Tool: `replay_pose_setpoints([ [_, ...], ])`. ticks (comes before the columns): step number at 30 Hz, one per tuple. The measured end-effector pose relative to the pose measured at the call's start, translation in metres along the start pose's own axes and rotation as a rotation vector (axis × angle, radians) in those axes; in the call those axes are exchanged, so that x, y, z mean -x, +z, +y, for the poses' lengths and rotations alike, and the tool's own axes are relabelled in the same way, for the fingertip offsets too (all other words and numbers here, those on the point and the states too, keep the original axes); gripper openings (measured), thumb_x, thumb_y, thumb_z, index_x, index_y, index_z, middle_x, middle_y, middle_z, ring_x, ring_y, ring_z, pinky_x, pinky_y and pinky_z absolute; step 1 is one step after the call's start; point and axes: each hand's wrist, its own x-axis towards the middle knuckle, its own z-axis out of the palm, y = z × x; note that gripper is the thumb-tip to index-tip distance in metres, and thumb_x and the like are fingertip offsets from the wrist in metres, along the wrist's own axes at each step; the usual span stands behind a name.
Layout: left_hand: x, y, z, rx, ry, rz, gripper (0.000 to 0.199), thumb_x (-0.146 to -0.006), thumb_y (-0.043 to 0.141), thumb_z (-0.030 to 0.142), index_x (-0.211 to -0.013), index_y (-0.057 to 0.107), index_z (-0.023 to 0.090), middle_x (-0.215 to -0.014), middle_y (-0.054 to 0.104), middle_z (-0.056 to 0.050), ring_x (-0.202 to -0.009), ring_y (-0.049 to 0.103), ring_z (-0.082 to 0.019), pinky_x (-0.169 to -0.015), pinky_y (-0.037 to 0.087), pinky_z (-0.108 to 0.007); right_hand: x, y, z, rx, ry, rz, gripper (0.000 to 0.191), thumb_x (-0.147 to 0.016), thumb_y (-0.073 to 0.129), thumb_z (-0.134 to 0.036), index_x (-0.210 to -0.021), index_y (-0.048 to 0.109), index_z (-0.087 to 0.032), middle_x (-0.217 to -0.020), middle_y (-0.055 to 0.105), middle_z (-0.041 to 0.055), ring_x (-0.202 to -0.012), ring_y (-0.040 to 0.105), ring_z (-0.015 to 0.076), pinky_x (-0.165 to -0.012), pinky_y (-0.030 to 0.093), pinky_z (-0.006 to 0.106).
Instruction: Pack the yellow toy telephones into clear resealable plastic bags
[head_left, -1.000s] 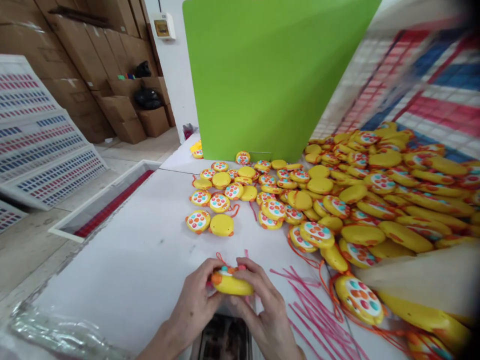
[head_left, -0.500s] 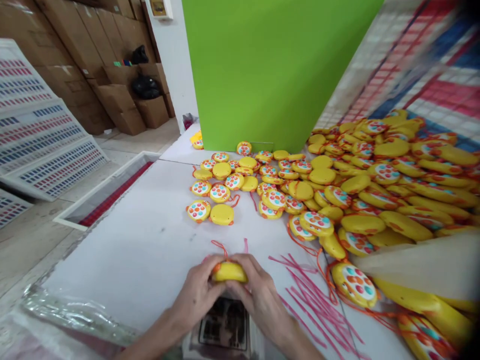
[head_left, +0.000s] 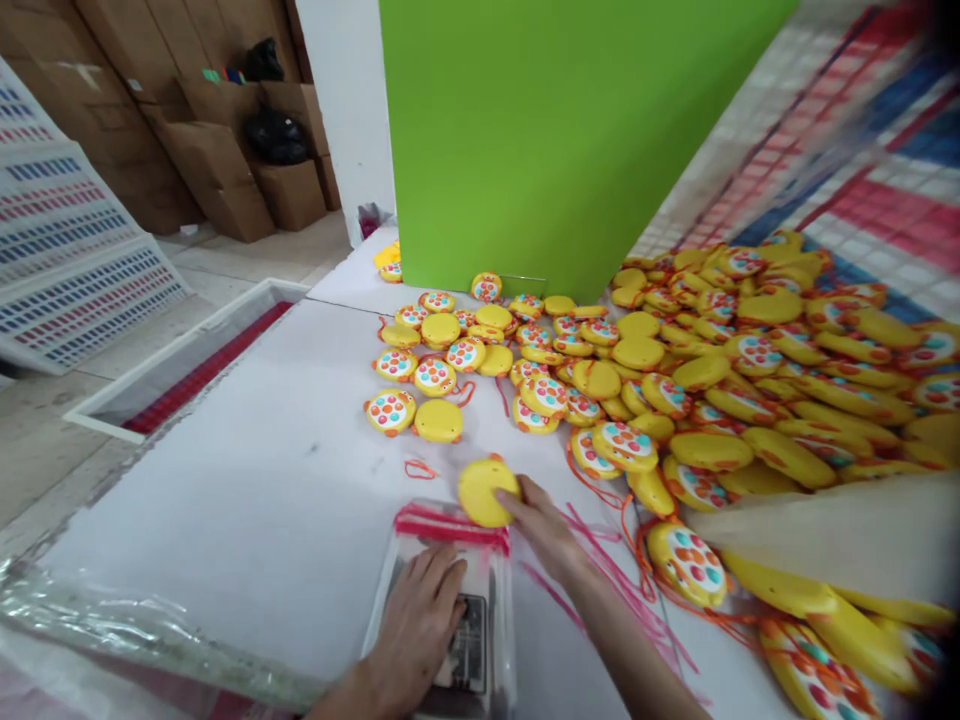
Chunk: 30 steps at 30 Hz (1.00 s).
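Observation:
My right hand grips a yellow turtle-like toy by its right edge, its plain yellow side facing up. It is held just above the far end of a clear plastic bag with a pink band and a dark printed square. My left hand lies flat on this bag, fingers stretched out and holding nothing; whether more bags lie beneath is unclear. Beyond the bag, an orange cord loop rests on the white table.
Several similar toys with coloured dots lie farther back, and a large heap fills the right. Pink strips lie right of the bag. A green panel stands behind. Left are a white-framed crate and stacked baskets.
Both hands held the toy before. My left hand has let go and come down onto the bag, while my right hand has carried the toy forward and slightly right.

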Motion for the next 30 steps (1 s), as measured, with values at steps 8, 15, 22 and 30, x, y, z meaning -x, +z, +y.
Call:
replay_pose_setpoints([
  [8,-0.01,0.003,0.0,0.026,-0.009,-0.003,0.019,-0.081,0.045,0.004,-0.084,0.057,0.018,-0.086,0.057,-0.004,-0.082,0.051,-0.021,-0.075,0.044,-0.037,0.036,-0.054,-0.034,-0.215,0.132,0.12,0.037,-0.073,0.065,-0.041,-0.103,0.057,-0.022,-0.102,0.062,0.0054,-0.082,0.061,0.0208,-0.049,0.053,0.027],
  [15,-0.004,-0.003,-0.002,0.262,-0.189,-0.036,0.012,-0.078,0.048,0.007,-0.085,0.052,0.016,-0.088,0.056,-0.006,-0.082,0.05,-0.022,-0.075,0.045,-0.039,0.062,-0.013,-0.031,-0.347,0.215,-0.095,0.04,-0.075,0.067,-0.033,-0.113,0.055,-0.025,-0.097,0.062,0.0019,-0.082,0.059,0.0158,-0.057,0.053,0.024],
  [22,0.004,-0.001,-0.017,0.505,-0.138,0.058,0.046,-0.079,0.045,0.008,-0.123,0.042,0.022,-0.103,0.058,-0.008,-0.094,0.053,-0.022,-0.081,0.047,-0.038,0.097,-0.016,-0.018,-0.061,0.328,-0.477,0.045,-0.078,0.062,-0.04,-0.119,0.054,-0.021,-0.098,0.061,0.0061,-0.082,0.059,0.0185,-0.059,0.052,0.025],
  [30,-0.004,-0.011,-0.011,0.29,0.061,0.128,0.025,-0.089,0.036,0.017,-0.088,0.061,0.015,-0.084,0.061,-0.009,-0.082,0.054,-0.022,-0.072,0.048,-0.036,0.091,0.007,-0.032,-0.25,0.228,-0.276,0.054,-0.081,0.057,-0.044,-0.128,0.042,-0.024,-0.108,0.056,0.0075,-0.083,0.058,0.0169,-0.058,0.052,0.024],
])
